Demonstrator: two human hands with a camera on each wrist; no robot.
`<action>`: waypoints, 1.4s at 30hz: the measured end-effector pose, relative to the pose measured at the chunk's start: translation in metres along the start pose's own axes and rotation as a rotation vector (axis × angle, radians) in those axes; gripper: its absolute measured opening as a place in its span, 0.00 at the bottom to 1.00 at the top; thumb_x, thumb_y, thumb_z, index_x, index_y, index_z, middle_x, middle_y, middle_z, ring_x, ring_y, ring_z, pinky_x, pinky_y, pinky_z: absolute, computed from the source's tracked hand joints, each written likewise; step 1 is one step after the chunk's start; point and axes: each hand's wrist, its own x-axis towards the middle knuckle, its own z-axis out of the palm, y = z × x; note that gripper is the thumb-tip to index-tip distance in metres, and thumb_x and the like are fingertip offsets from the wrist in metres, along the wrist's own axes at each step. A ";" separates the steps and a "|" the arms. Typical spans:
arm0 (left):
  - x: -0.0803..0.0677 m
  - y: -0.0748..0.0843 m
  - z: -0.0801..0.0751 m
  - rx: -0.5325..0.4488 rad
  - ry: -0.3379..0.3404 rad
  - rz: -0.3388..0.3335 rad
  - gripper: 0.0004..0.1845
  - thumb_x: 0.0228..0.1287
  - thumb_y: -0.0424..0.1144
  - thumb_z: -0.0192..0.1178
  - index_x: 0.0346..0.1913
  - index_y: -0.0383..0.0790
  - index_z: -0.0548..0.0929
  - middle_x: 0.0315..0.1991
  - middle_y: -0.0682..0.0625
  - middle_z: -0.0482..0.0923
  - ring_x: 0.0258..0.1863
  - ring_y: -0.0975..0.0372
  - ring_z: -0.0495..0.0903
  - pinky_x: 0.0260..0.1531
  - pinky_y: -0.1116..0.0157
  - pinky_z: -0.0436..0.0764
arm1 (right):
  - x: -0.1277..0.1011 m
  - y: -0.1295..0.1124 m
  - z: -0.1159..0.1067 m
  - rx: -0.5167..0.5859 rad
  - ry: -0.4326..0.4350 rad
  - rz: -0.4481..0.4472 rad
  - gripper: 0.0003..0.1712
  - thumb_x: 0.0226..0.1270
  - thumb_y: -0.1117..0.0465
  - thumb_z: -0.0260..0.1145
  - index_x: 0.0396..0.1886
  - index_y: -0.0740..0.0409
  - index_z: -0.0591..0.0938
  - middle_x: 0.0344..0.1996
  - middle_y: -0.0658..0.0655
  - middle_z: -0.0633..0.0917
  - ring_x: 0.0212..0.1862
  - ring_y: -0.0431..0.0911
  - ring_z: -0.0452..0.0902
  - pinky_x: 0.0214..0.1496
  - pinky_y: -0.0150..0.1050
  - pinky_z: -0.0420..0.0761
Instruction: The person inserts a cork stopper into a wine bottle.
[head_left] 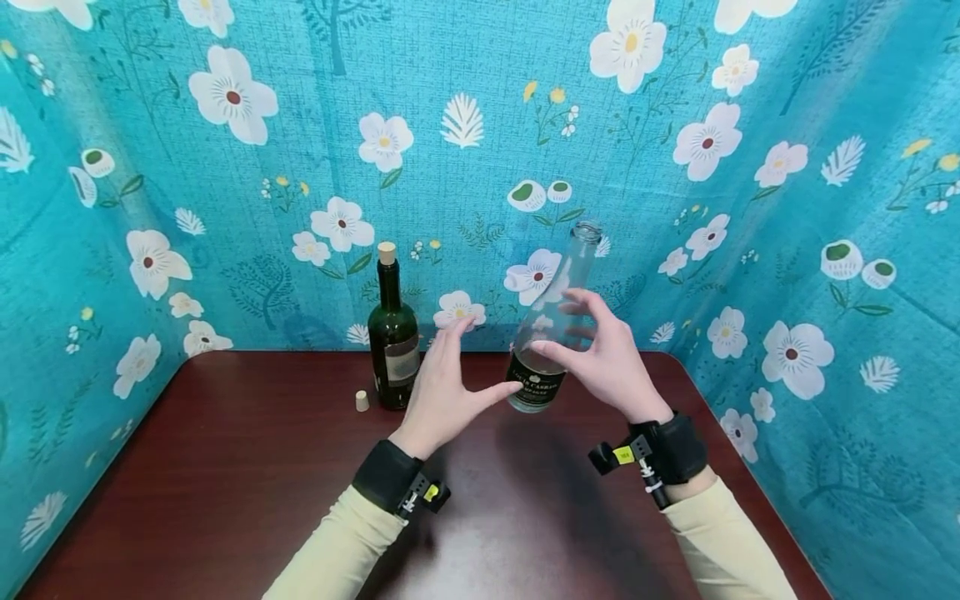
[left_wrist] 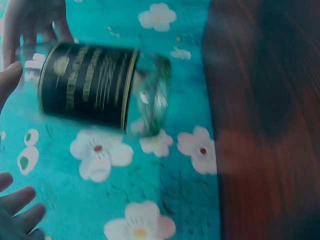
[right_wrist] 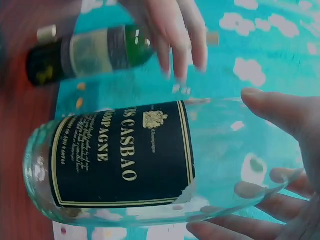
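My right hand (head_left: 592, 350) grips a clear glass bottle (head_left: 551, 325) with a black label, tilted with its open neck up and to the right and its base just above the table. In the right wrist view my thumb lies over the bottle (right_wrist: 120, 160) and my fingers (right_wrist: 240, 220) curl beneath it. Beside the bottle's base, my left hand (head_left: 457, 367) is open with fingers spread; whether it touches the label is unclear. The left wrist view shows the bottle (left_wrist: 90, 85) blurred, with left fingertips (left_wrist: 20, 205) at the edge.
A dark green bottle (head_left: 393, 333) with a cork in its neck stands upright at the back of the brown table (head_left: 225, 500), just left of my left hand. A loose cork (head_left: 362, 401) lies beside it. Blue flowered cloth (head_left: 480, 125) walls the table on three sides.
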 end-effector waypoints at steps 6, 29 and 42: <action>-0.004 0.011 0.002 -0.090 -0.097 -0.040 0.54 0.55 0.69 0.69 0.80 0.57 0.56 0.73 0.55 0.67 0.61 0.58 0.78 0.46 0.56 0.83 | -0.003 -0.021 0.017 0.082 -0.079 -0.026 0.42 0.64 0.54 0.77 0.74 0.49 0.68 0.60 0.57 0.78 0.53 0.55 0.84 0.50 0.48 0.85; -0.061 -0.006 -0.010 -0.152 -0.183 -0.079 0.43 0.54 0.58 0.77 0.69 0.57 0.64 0.55 0.60 0.77 0.47 0.69 0.81 0.41 0.61 0.85 | -0.040 -0.010 0.076 0.092 -0.166 -0.066 0.40 0.56 0.50 0.82 0.67 0.43 0.73 0.53 0.44 0.81 0.53 0.38 0.82 0.50 0.41 0.84; -0.076 -0.011 -0.003 -0.153 -0.257 -0.198 0.43 0.49 0.57 0.80 0.63 0.54 0.66 0.50 0.62 0.76 0.34 0.60 0.79 0.29 0.63 0.80 | -0.058 0.004 0.087 0.100 -0.191 -0.023 0.42 0.54 0.48 0.83 0.66 0.37 0.72 0.53 0.41 0.80 0.54 0.37 0.80 0.55 0.40 0.81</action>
